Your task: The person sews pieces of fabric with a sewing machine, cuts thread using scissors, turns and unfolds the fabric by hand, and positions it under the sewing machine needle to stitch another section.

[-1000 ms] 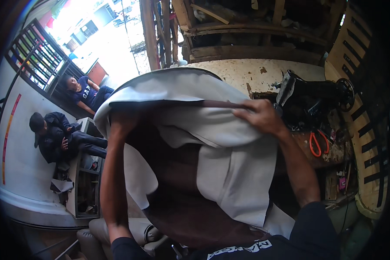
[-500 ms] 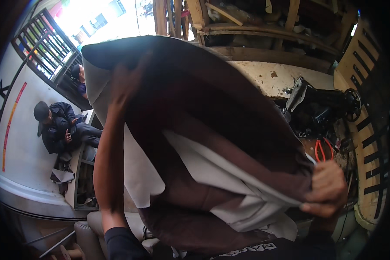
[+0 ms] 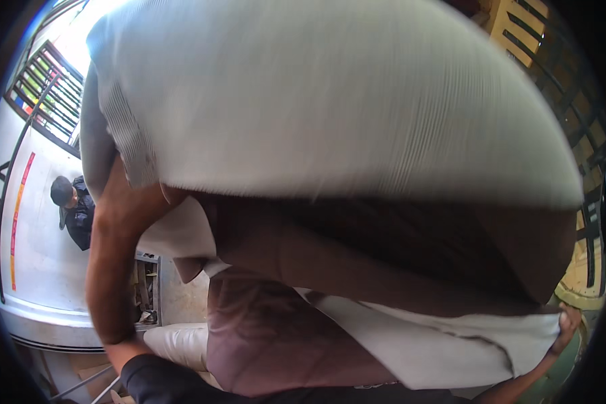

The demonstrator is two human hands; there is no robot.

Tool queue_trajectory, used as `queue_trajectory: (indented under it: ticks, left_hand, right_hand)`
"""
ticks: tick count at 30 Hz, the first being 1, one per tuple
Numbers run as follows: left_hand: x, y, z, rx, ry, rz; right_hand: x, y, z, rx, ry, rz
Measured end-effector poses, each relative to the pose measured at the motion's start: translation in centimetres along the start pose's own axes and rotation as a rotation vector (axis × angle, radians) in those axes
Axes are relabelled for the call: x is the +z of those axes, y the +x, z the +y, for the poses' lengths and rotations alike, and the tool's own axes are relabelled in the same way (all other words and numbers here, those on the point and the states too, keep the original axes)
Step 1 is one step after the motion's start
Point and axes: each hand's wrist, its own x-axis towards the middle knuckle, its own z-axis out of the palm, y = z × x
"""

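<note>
A large sewn upholstery cover (image 3: 343, 114), light grey on one face and dark brown on the other, spreads across most of the view. Ribbed bands run over its grey face, and its raised part is blurred by motion. My left hand (image 3: 138, 192) reaches up under the grey flap at the left; its fingers are hidden in the folds. Out at the far right, my right hand (image 3: 567, 328) is closed on the cover's edge, pulling the lower grey panel taut. Brown folds hang between both arms, close to my body.
A person in dark clothes and a cap (image 3: 77, 205) sits by the white wall (image 3: 40, 236) at left. Near them stands a low cabinet (image 3: 148, 289). A cushion (image 3: 182, 345) lies lower left. A slatted wooden frame (image 3: 589, 262) stands at right.
The cover has swung up and over, so its grey face now shows on top and hides the sewing machine and bench. My right hand has moved outward to the right and down; my left went lower.
</note>
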Motion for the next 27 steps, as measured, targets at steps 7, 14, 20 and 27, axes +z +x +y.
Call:
queue_trajectory:
  ticks: [7, 14, 20, 27]
  left_hand:
    - [-0.2, 1.3, -0.8, 0.146, -0.184, 0.053]
    - [1.4, 5.6, 0.6, 0.219, -0.277, 0.047]
    - [-1.3, 11.0, 4.9, 0.317, -0.342, 0.16]
    - [-3.3, 8.1, 1.5, 0.268, -0.292, 0.103]
  right_hand:
    - [10.0, 7.3, 0.4, 0.186, -0.613, -0.648]
    - [30.8, 0.6, -27.1, -0.776, 0.138, -0.95]
    - [48.3, -8.4, -27.7, -1.128, -0.049, -0.817]
    - [54.9, -2.0, -23.9, -0.945, 0.07, -0.886]
